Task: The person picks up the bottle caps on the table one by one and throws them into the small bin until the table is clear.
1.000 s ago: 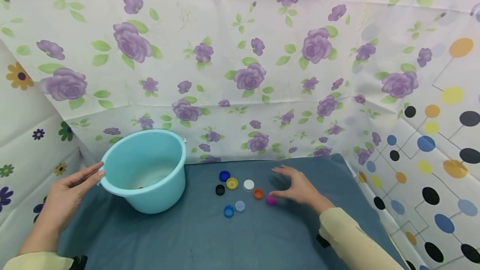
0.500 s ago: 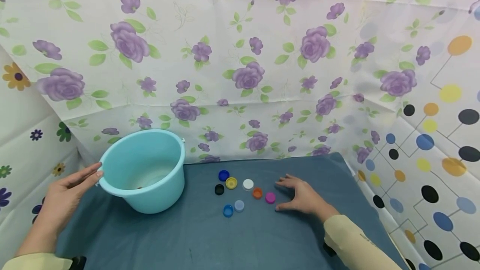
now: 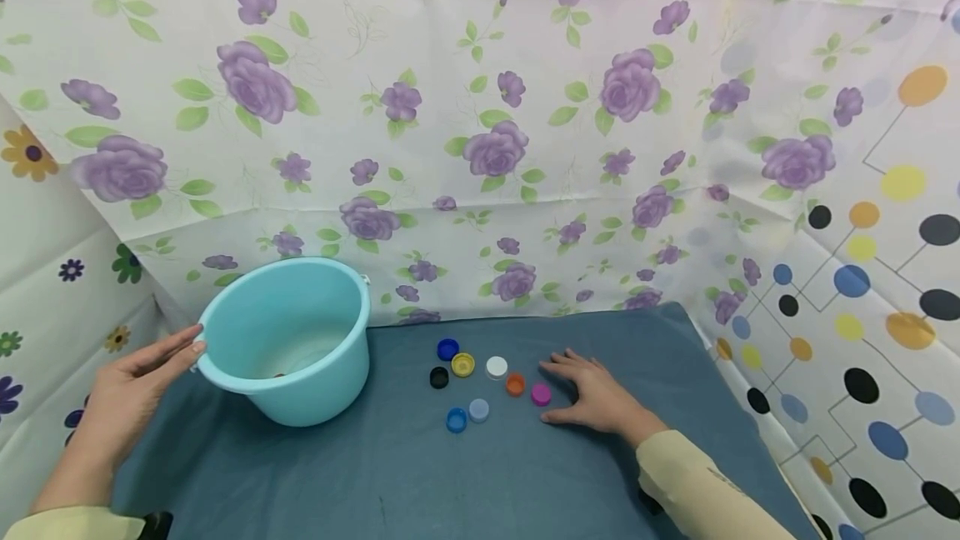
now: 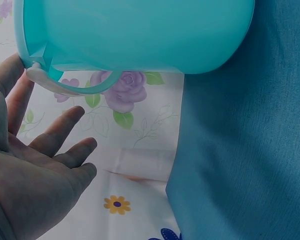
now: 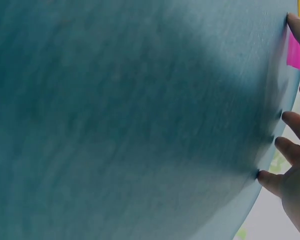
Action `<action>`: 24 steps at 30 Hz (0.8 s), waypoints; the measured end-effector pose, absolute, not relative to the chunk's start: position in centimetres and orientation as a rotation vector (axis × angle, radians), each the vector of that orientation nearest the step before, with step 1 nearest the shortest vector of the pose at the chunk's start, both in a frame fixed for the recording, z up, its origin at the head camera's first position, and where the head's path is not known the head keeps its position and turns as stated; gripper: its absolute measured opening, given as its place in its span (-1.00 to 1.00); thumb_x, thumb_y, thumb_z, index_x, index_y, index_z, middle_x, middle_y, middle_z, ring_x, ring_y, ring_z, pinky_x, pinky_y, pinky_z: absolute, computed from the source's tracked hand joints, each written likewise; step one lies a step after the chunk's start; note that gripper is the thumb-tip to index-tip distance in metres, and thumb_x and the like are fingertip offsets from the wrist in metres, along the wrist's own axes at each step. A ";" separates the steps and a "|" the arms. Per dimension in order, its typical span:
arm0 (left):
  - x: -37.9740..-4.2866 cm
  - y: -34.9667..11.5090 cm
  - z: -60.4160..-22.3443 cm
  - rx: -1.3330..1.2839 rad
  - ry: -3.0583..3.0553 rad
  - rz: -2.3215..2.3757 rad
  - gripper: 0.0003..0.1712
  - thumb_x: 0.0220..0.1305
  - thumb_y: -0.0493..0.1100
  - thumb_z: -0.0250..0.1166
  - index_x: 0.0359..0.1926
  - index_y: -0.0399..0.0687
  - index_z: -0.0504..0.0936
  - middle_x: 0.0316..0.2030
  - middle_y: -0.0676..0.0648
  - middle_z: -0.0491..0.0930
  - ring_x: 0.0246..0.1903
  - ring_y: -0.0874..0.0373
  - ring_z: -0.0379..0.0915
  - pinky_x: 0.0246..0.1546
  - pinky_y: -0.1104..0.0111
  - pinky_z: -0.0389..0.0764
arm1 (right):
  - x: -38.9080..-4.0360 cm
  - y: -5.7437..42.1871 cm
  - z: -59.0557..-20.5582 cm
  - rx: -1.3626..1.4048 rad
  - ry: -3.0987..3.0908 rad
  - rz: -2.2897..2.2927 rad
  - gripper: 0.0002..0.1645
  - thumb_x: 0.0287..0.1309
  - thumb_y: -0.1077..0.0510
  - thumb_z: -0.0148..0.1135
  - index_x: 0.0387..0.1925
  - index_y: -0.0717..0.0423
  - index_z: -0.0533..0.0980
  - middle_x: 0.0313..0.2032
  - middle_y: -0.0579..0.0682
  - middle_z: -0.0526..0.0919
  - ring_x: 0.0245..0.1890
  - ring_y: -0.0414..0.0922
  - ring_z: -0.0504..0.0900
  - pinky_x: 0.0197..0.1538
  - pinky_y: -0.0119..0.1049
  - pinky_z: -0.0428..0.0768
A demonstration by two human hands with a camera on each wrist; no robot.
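My left hand [image 3: 123, 402] pinches the rim of a light-blue plastic bucket [image 3: 315, 398] between thumb and fingers, beside the pivot of its handle [image 4: 72, 90]; the other fingers stick out loosely. On the blue cloth, my right hand [image 3: 600, 398] is spread just right of a magenta bottle cap [image 3: 541, 394], thumb and index finger apart on either side of it. Fingertips are down at the cloth in the right wrist view, where the magenta cap [image 5: 295, 51] shows partly behind the thumb. An orange bottle cap [image 3: 515, 384] lies left of the magenta one.
More bottle caps lie mid-table: white [image 3: 497, 367], yellow [image 3: 462, 365], dark blue [image 3: 447, 349], black [image 3: 439, 377], pale blue [image 3: 478, 411] and bright blue [image 3: 456, 420]. A small reddish thing [image 3: 280, 375] shows inside the bucket. A floral sheet [image 3: 450, 148] hangs behind the table.
My right hand drew back to the right off the magenta cap, then came left again close to it. The left hand stays at the bucket rim.
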State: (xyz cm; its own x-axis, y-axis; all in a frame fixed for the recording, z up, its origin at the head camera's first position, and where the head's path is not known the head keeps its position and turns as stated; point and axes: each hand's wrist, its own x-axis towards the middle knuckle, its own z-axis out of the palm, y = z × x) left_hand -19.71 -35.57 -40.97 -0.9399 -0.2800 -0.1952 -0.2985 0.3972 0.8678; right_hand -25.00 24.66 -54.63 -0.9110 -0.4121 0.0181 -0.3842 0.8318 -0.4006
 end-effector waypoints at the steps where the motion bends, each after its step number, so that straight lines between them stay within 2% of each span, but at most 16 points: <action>1: -19.7 -35.6 -41.0 -0.539 2.612 1.628 -0.19 0.08 0.40 0.18 0.34 0.36 0.26 0.39 0.21 0.12 0.46 -0.07 -0.19 0.23 -0.31 0.05 | -25.1 24.6 -54.7 -0.639 2.934 -0.617 0.02 -0.26 -0.54 0.27 0.31 -0.38 0.26 0.38 -0.10 0.23 0.46 0.00 0.01 0.38 0.25 0.00; 11: -19.7 -35.7 -41.0 -0.522 2.608 1.630 -0.21 0.09 0.39 0.18 0.34 0.38 0.25 0.37 0.29 0.13 0.46 -0.04 -0.20 0.24 -0.33 0.01 | -25.1 24.2 -54.6 -0.614 2.870 -0.675 -0.02 -0.22 -0.51 0.28 0.29 -0.36 0.30 0.40 -0.10 0.18 0.46 -0.01 0.02 0.33 0.25 0.15; 20: -19.7 -35.7 -41.0 -0.537 2.626 1.611 -0.20 0.08 0.40 0.18 0.34 0.37 0.26 0.40 0.18 0.11 0.45 -0.07 -0.18 0.23 -0.32 0.05 | -24.8 24.5 -54.9 -0.593 2.892 -0.688 -0.16 -0.21 -0.48 0.30 0.19 -0.40 0.41 0.39 -0.13 0.21 0.45 -0.07 0.06 0.35 0.15 0.21; 24: -19.7 -35.8 -41.1 -0.523 2.629 1.609 -0.21 0.09 0.40 0.17 0.34 0.37 0.26 0.39 0.22 0.12 0.46 -0.04 -0.18 0.23 -0.30 0.06 | -24.8 24.5 -55.0 -0.604 2.899 -0.706 -0.23 -0.20 -0.46 0.32 0.13 -0.41 0.46 0.38 -0.13 0.24 0.44 -0.08 0.08 0.35 0.14 0.22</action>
State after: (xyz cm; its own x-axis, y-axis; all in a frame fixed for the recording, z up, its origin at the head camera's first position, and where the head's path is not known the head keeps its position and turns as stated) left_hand -19.67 -35.75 -41.07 -0.9438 -0.2738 -0.1849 -0.2893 0.4146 0.8628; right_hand -24.82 24.54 -54.96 -0.9166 -0.3997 -0.0007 -0.3546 0.8140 -0.4600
